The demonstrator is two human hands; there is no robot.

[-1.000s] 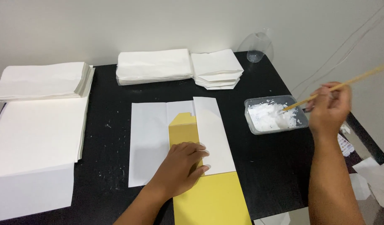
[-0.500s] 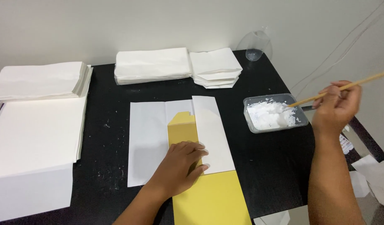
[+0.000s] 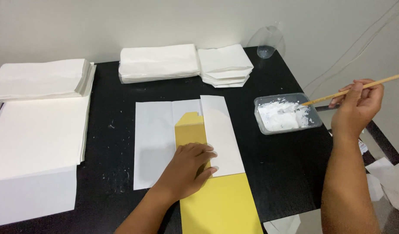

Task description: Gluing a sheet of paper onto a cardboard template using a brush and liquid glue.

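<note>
My left hand (image 3: 188, 167) lies flat on a yellow card template (image 3: 216, 203) and the folded right flap of a white paper sheet (image 3: 154, 143) in the middle of the black table (image 3: 273, 173). My right hand (image 3: 355, 108) grips a thin wooden brush (image 3: 351, 89) at the right. The brush tip dips into white paste inside a clear plastic tub (image 3: 288, 115).
Stacks of white paper sit at the back (image 3: 158, 63), beside folded white pieces (image 3: 225, 65), and at the far left (image 3: 39, 78). A large white sheet pile (image 3: 32, 147) covers the left side. A clear glass (image 3: 268, 41) stands at the back right corner. Paper scraps (image 3: 390, 177) lie off the table's right edge.
My right hand has lifted slightly and drawn to the right, with the brush tip now at the tub's right edge. The left hand stays pressed on the paper.
</note>
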